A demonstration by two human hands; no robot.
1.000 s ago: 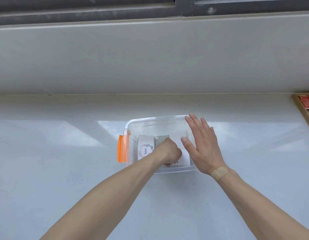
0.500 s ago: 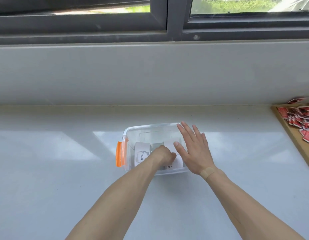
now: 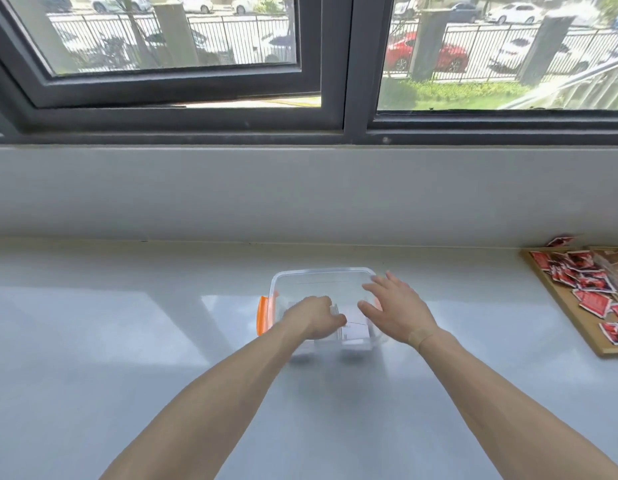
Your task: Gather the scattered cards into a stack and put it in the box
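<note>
White counter (image 3: 127, 341), clear orange-latched box (image 3: 321, 277), white cards (image 3: 354, 329)

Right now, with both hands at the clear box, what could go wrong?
1. The left hand is down inside the box on the white cards; pulling out carelessly could drag cards askew.
2. The right hand hovers open over the box's right rim, so a bump might shove the light box along the smooth counter.
3. Red packets lie loose on the wooden board at right; a wide right-arm sweep could scatter them.
</note>
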